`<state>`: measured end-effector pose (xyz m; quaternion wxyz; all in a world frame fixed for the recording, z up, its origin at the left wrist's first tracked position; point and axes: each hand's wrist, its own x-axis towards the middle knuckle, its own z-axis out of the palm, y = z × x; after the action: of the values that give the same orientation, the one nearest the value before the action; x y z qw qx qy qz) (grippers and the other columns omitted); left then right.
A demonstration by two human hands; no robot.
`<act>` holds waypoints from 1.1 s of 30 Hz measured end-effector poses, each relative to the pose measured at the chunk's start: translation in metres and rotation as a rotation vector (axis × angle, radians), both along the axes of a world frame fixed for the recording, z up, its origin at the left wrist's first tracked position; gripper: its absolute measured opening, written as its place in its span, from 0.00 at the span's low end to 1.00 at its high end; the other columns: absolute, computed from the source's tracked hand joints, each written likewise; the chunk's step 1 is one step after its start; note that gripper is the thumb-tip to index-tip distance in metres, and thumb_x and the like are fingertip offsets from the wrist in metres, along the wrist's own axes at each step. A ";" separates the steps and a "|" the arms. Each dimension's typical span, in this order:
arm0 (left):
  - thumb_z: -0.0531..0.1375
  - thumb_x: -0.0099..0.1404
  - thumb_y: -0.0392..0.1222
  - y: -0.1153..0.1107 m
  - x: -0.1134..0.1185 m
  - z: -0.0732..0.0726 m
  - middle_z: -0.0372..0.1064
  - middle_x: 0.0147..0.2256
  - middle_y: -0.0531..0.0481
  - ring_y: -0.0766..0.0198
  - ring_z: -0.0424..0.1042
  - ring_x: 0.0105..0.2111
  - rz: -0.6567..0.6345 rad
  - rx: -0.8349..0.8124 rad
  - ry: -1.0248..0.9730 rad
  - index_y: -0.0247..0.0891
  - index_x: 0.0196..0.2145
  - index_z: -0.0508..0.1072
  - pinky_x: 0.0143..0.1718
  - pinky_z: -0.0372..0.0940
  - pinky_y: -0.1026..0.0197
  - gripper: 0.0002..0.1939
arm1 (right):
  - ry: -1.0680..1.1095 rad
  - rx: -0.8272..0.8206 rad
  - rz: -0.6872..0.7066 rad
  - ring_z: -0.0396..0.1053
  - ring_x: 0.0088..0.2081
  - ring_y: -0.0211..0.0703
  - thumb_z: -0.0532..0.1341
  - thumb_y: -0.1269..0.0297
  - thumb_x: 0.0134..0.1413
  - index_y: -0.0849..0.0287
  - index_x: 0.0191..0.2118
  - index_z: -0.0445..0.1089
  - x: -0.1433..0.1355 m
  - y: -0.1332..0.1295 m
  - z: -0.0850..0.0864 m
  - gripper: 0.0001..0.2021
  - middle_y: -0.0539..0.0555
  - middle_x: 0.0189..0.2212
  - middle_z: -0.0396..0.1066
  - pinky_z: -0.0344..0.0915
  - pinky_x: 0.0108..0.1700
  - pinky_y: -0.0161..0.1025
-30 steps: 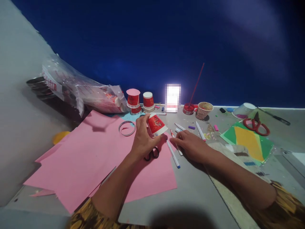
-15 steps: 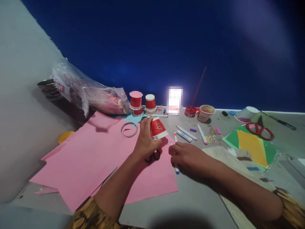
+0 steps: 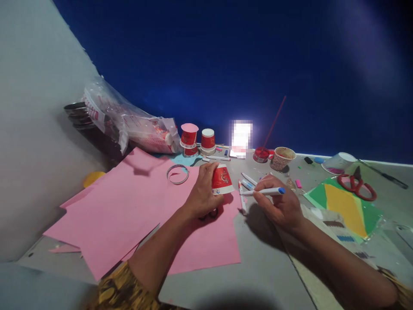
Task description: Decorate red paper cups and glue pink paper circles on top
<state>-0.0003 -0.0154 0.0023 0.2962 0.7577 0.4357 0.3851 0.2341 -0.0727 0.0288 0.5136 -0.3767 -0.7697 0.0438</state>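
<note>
Red-and-white printed paper cup (image 3: 222, 181) clamped in left hand (image 3: 201, 193), over pink paper sheet (image 3: 206, 247). Right hand (image 3: 284, 209) pinches slim white blue-ended marker (image 3: 266, 191) right of cup, apart from it. Pink disc (image 3: 189, 128) already tops red cup stack (image 3: 189, 138) behind-left; none visible on held cup.

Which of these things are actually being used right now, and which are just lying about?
In use:
Red paper cup, in the left hand
White marker with a blue end, in the right hand

Apparently just lying about:
Pink paper sheets
Red-handled scissors
Plastic bag
Speckled cup
</note>
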 end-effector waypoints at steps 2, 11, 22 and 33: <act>0.69 0.51 0.35 -0.002 0.001 0.000 0.55 0.65 0.41 0.42 0.58 0.68 -0.045 0.008 0.017 0.48 0.67 0.57 0.67 0.64 0.38 0.48 | 0.015 -0.079 -0.016 0.73 0.28 0.41 0.63 0.70 0.64 0.54 0.36 0.71 -0.001 -0.002 0.001 0.04 0.49 0.27 0.75 0.69 0.30 0.36; 0.71 0.54 0.40 -0.004 0.001 0.002 0.55 0.65 0.38 0.40 0.57 0.68 -0.162 0.018 0.078 0.44 0.68 0.57 0.69 0.60 0.36 0.47 | -0.061 0.066 0.092 0.81 0.32 0.44 0.64 0.71 0.66 0.56 0.42 0.75 -0.011 -0.009 -0.004 0.04 0.53 0.32 0.82 0.77 0.38 0.39; 0.70 0.54 0.41 -0.006 0.002 0.005 0.57 0.62 0.40 0.42 0.60 0.65 -0.188 -0.033 0.068 0.45 0.66 0.58 0.67 0.60 0.37 0.45 | -0.152 0.075 0.138 0.79 0.33 0.43 0.61 0.72 0.69 0.55 0.43 0.72 -0.013 -0.007 -0.009 0.04 0.53 0.32 0.81 0.76 0.38 0.40; 0.69 0.54 0.40 -0.007 0.003 0.008 0.57 0.62 0.39 0.42 0.61 0.64 -0.194 -0.045 0.077 0.43 0.66 0.59 0.67 0.61 0.38 0.44 | -0.157 0.067 0.156 0.78 0.33 0.43 0.61 0.73 0.68 0.56 0.43 0.72 -0.013 -0.007 -0.008 0.05 0.53 0.32 0.80 0.74 0.38 0.39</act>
<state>0.0023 -0.0229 0.0098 0.3323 0.8037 0.3799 0.3151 0.2209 -0.0796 0.0209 0.4591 -0.3005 -0.8355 0.0285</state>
